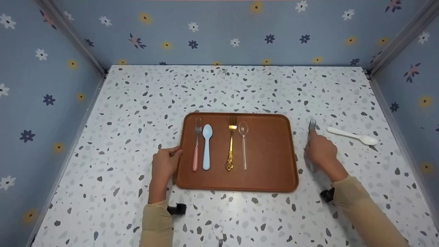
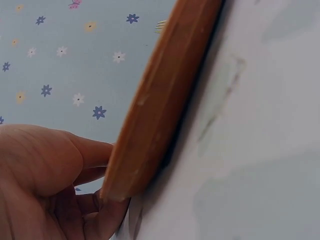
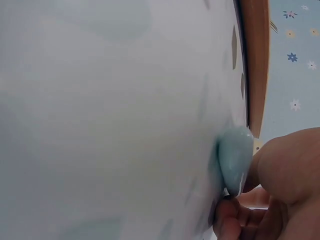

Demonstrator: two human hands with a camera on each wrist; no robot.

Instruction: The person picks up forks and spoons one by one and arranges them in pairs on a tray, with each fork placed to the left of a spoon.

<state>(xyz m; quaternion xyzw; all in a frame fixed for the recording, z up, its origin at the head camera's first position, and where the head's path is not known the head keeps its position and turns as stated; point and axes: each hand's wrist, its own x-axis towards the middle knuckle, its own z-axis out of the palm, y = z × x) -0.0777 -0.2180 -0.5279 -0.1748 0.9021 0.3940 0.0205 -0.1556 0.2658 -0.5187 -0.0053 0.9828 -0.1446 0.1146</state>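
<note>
My left hand [image 1: 165, 163] grips the left rim of a brown tray [image 1: 267, 154], thumb above and fingers curled at its underside in the left wrist view. On the tray, handles toward me, lie a fork with a pink handle [image 1: 196, 159], a light blue spoon [image 1: 206, 147], a gold fork [image 1: 230, 145] and a clear plastic spoon [image 1: 244, 151]. Right of the tray, my right hand [image 1: 321, 151] pinches a fork [image 1: 312, 125] close over the table, its metal tines pointing away. The fork's pale blue handle end [image 3: 235, 157] shows in the right wrist view; my fingers hide its middle.
A white spoon [image 1: 353, 136] lies slantwise on the table to the right of my right hand. The speckled white table [image 1: 212, 89] is bounded by blue flowered panels [image 1: 223, 31] at the back and both sides.
</note>
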